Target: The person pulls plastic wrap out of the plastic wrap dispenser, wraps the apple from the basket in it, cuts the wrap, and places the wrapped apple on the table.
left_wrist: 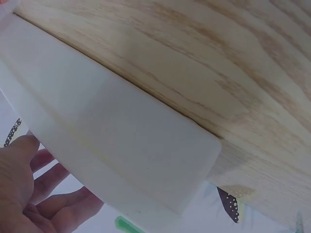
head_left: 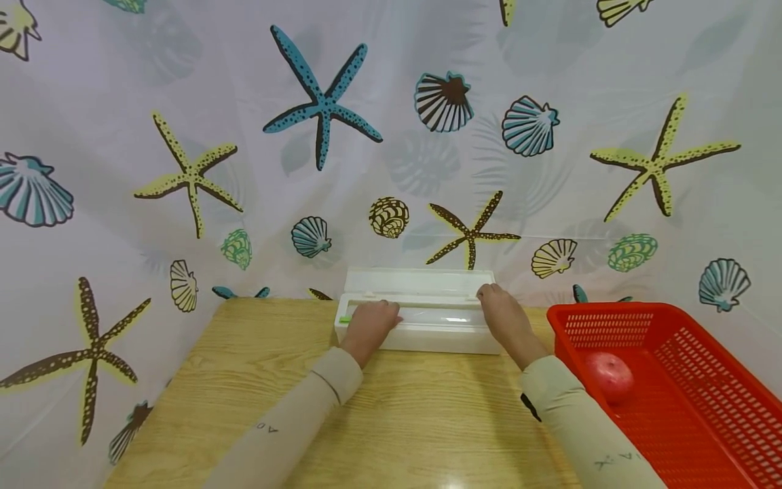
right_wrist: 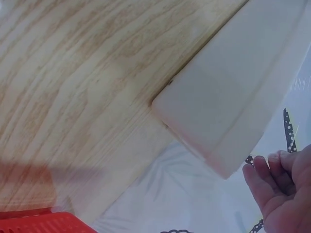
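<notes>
A long white lidded box [head_left: 449, 341], which looks like a cling film dispenser, stands at the back of the table. Its translucent lid [head_left: 421, 280] is raised, and something clear and shiny [head_left: 442, 316] lies inside. My left hand [head_left: 371, 327] reaches over the box's front left part; its fingers look loosely bent in the left wrist view. At the right end, my right hand [head_left: 504, 318] has its bent fingertips by the lid's lower corner. Whether they pinch anything is hidden. A small green piece [head_left: 345, 319] shows at the box's left end.
A red plastic basket [head_left: 660, 312] stands on the right, with a round pinkish-red thing [head_left: 611, 375] inside. The wood-grain table [head_left: 391, 414] extends in front of the box. Behind hangs a white curtain [head_left: 391, 61] printed with starfish and shells.
</notes>
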Demonstrator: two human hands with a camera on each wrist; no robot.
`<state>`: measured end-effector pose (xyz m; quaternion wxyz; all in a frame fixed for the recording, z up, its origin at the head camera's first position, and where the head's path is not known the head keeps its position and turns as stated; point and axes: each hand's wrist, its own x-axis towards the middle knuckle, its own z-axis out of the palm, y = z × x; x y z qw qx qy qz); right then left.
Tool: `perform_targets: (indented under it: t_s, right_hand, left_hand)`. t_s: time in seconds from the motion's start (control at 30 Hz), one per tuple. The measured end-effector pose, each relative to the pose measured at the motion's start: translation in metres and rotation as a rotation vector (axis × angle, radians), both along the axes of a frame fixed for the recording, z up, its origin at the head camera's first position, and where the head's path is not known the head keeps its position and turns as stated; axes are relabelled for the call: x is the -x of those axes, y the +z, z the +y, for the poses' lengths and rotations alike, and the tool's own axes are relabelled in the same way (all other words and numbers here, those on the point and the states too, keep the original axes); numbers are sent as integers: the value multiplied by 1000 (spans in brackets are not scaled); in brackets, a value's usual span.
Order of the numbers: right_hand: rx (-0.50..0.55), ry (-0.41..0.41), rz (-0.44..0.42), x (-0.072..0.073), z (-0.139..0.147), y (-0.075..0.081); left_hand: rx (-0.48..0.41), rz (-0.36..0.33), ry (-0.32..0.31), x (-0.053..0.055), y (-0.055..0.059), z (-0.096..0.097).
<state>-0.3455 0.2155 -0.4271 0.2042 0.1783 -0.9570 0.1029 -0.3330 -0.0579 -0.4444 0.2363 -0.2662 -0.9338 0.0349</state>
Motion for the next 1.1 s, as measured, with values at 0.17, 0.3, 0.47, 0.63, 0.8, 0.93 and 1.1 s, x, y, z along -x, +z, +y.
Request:
perform_targets:
  t_s: [0.17,0.3,0.47,0.63,0.8,0.93,1.1]
  right_hand:
    - [32,10,34,-1,-1,5]
    - [51,23,49,-1,-2,10]
    - [65,8,5,-2,-3,16]
    - [56,-4,-15,-4,-3,20]
    - [53,4,-12,-7,-2,23]
    - [63,7,-24,-9,-2,25]
    - [77,4,-37,-12,-3,25]
  left_hand:
    - [-4,84,4,-3,1,1]
    - [-7,121,20,-2,-3,0]
    - [31,130,33,0,-6,0]
    - [99,136,45,-2,-6,-4]
    - [2,105,21,-2,-5,-8]
    - [-191,-48,-32,-4,-5,-15]
    - [-325,-223,-112,-4,-9,-29]
